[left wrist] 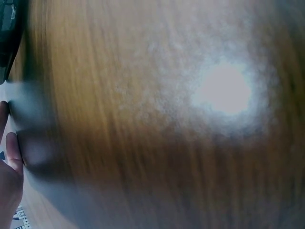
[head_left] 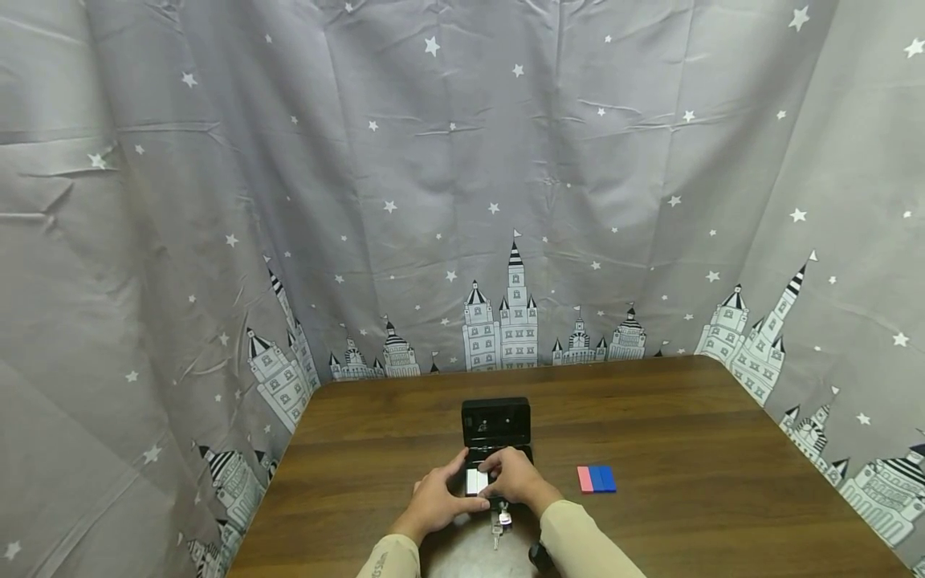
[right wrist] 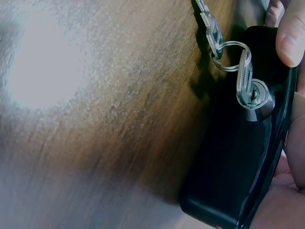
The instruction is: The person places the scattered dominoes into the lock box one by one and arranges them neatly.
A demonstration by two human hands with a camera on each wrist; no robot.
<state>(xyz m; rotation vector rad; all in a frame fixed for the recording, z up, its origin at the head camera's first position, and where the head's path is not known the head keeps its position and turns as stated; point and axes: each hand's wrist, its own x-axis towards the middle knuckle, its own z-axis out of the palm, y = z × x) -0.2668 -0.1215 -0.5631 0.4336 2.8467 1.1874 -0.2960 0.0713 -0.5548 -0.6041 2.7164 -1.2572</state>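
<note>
A glossy black, rounded-edge box (right wrist: 224, 157) sat on the brown wood-grain table (head_left: 376, 437), its rectangular lid (head_left: 499, 433) tipped up on the far side. The person's left hand (head_left: 437, 499) gripped the left end of the box, its thumb pressed along the near edge and its fingers at the side. The right hand (head_left: 516, 478) reached over the opening with curled fingers, its thumb and forefinger pinching a flat white oblong piece (head_left: 473, 482) in the left part of the box (a fine seam split the white face lengthwise).

On the smooth front wall stood a round, shiny metal lock cylinder (right wrist: 262, 112). A silvery metal key with ridged edges (right wrist: 244, 81) was set in it, joined by a thin wire ring (right wrist: 232, 43) to a second silvery metal key (right wrist: 213, 33) that hung over the tabletop.

To the right, well apart from the box, lay a flat pink strip (head_left: 584, 479) and, touching it, a flat blue oblong (head_left: 609, 479), also seamed. Pale, close-fitting sleeves (head_left: 581, 534) covered both forearms. Behind the table hung a creased grey cloth curtain (head_left: 499, 160), printed with white stars and pointed castle towers.
</note>
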